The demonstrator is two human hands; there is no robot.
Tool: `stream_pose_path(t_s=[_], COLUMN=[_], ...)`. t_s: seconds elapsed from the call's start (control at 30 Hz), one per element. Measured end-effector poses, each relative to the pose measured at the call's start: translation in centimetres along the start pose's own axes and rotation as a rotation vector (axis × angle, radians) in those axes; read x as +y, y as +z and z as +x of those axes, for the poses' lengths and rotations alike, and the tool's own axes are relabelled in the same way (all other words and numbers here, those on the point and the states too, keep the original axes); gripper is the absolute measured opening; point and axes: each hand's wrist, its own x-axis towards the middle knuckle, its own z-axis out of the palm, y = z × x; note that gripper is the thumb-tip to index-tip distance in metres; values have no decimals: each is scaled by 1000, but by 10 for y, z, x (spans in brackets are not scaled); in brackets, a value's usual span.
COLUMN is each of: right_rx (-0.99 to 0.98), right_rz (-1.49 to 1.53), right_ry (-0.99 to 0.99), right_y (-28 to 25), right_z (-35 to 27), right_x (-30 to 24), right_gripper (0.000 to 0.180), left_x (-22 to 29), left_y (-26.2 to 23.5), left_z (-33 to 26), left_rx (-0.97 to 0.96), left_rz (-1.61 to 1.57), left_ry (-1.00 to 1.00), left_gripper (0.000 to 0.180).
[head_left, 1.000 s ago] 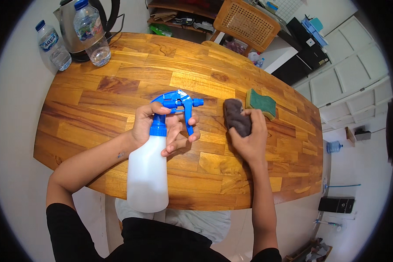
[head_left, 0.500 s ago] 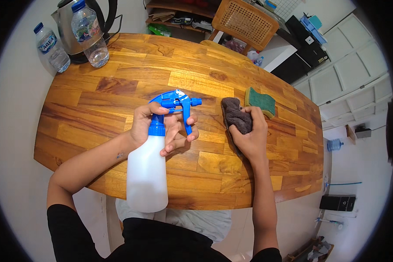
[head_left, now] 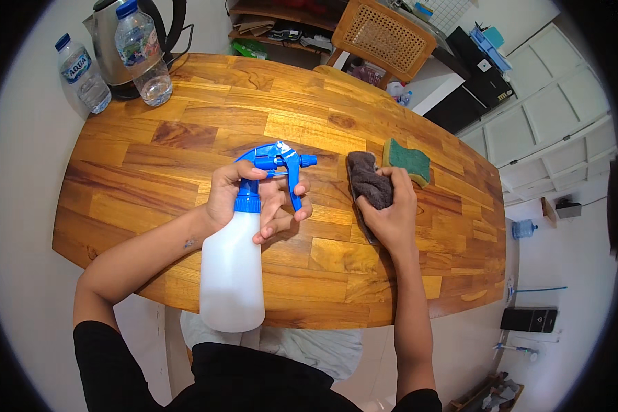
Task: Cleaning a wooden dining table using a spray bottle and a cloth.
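This looks like a home: a metal kettle [head_left: 106,51], cane-backed chair [head_left: 383,41] and wooden table [head_left: 220,89] show it.

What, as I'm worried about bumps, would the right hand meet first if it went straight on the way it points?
Likely the green-and-yellow scouring sponge, just beyond the right hand, which grips a dark brown cloth; whether the hand would pass above it is unclear.
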Motion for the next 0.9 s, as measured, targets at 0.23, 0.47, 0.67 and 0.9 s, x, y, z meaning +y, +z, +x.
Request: stream_pose_path(t_s=[0.23, 0.47, 0.67, 0.9], right_rx=[-478, -417, -219, -475], right_rz=[324, 295, 91, 251], right_ry=[-457, -338, -156, -475], right_y=[6, 0, -9, 7], right_z=[-18, -7, -7, -20], right_x=[-46, -24, -13, -47], right_gripper=[39, 42, 40, 40], left_x=[1, 0, -1, -1], left_y=[0, 2, 2, 0], left_z=[-1, 1, -2, 0], left_rx=[14, -3, -2, 35], left_rz=[42, 44, 26, 48], left_ry=[0, -6, 4, -1], left_gripper=[52, 52, 52, 51])
